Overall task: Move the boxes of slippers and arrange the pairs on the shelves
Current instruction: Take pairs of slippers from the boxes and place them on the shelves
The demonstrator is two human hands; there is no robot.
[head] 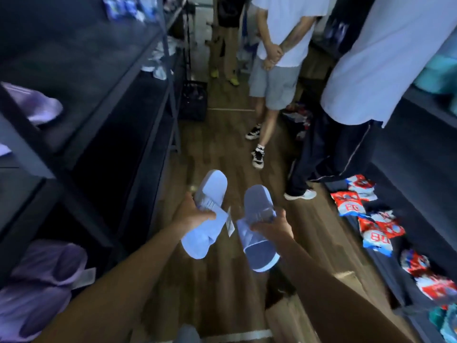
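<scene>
left shelves (103, 100), dark metal, run along the left side of the aisle. right shelves (405, 149) run along the other side. wood floor (222, 149) lies between them. two bystanders (277, 45) stand further up the aisle, well apart from the hands.

purple slippers (42, 280) already sit at the near end of a low left shelf, and more purple (37, 105) lies on a higher one, so some stocking looks done. red and blue packets (371, 219) lie along the front edge of a low right shelf. much of the left shelves looks dark and bare. no box can be made out clearly; a brown blur low on the right is too smeared to call.

one pale blue pair is in the air over the floor, not shelved yet. left slipper (200, 238) is in the left hand (195, 214), fingers and thumb clamped round its middle. right slipper (257, 204) is in the right hand (274, 226), fingers curled on its strap area. a white tag (230, 225) hangs between the two slippers.

judgement: mid task, with this pair and likely more still to place.
</scene>
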